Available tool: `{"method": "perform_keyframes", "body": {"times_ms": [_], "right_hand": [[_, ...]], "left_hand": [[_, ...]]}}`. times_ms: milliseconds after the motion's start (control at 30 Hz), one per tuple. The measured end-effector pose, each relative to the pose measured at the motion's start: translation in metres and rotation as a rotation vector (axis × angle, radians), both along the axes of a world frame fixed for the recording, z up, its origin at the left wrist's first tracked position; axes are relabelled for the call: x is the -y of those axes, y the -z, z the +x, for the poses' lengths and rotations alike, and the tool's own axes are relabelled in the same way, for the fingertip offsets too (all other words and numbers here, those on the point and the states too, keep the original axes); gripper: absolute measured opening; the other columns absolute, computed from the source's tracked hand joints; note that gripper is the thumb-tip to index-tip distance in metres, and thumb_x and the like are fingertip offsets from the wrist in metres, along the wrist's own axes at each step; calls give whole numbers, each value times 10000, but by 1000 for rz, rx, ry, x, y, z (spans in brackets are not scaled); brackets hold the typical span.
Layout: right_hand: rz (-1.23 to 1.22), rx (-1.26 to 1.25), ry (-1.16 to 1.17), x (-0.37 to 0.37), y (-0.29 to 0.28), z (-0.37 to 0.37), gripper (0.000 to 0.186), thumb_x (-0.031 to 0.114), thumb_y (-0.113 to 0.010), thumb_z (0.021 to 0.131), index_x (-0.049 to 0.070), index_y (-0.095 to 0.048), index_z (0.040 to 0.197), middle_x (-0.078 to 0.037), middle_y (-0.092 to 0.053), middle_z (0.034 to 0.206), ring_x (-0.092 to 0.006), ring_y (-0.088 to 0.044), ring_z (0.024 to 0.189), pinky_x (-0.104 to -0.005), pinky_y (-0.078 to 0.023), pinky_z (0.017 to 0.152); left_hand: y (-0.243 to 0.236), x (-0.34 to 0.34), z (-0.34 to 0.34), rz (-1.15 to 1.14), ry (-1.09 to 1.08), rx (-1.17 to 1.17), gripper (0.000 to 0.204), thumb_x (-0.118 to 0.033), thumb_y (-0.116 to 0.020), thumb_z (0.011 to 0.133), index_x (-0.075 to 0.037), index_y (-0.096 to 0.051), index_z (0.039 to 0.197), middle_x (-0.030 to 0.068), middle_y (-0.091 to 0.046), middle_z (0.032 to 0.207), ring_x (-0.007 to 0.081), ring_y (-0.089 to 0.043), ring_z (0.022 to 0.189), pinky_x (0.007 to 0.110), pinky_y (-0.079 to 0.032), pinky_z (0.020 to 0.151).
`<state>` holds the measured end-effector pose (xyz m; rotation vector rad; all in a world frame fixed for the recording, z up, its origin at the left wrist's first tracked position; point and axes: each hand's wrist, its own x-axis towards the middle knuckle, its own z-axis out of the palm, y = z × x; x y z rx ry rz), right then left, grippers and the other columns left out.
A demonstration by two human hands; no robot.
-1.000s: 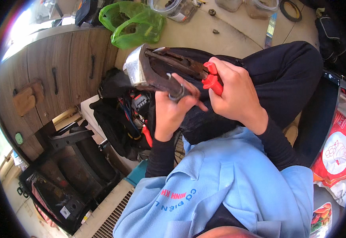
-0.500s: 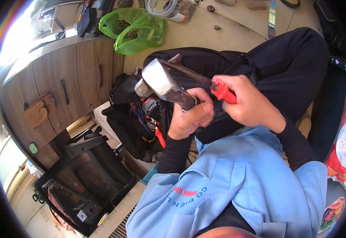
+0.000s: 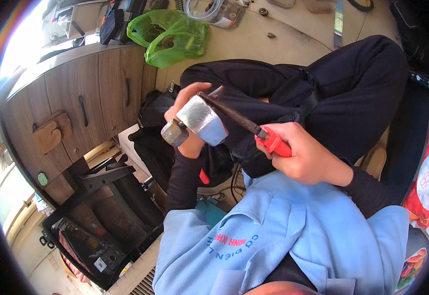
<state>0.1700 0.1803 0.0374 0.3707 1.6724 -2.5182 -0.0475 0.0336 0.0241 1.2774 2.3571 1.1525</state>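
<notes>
My left hand is behind a heavy silver metal piece, a hammer-like head with a stubby round worn end. That hand's fingers curl round its far side, partly hidden; any handle is out of sight. My right hand is closed round the red handle of a tool with a long dark metal shaft. The shaft slants up and left to an angled tip, which lies across the top of the silver piece, beside my left fingers. Whether tip and metal touch, I cannot tell.
My crossed legs are beneath the tools. A black tool bag is at the left, near a wooden cabinet and a black chair. Beyond are a green plastic bag and a clear tub. A red-white bag stands right.
The silver piece has turned and moved lower, its round end now pointing down-left. My left hand has shifted up and left behind it. The red-handled tool has moved slightly down.
</notes>
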Motion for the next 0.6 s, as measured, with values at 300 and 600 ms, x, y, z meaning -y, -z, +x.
{"method": "perform_keyframes", "body": {"times_ms": [300, 600], "right_hand": [[-212, 5, -6, 36, -1, 5, 97, 42, -552, 722, -7, -535, 804, -155, -511, 628, -216, -513, 593, -378, -414, 602], [457, 3, 181, -10, 4, 13, 221, 58, -590, 711, -1, -568, 923, -225, -596, 780, -402, -599, 727, -439, -469, 659]], "left_hand": [[-68, -46, -81, 327, 528, -1017, 441, 7, -683, 603, 48, -649, 1040, 31, -566, 535, 159, -580, 498, 253, -457, 496], [-123, -106, -58, -21, 792, -739, 300, -23, -758, 638, 16, -658, 918, 68, -598, 661, 203, -583, 578, 298, -459, 543]]}}
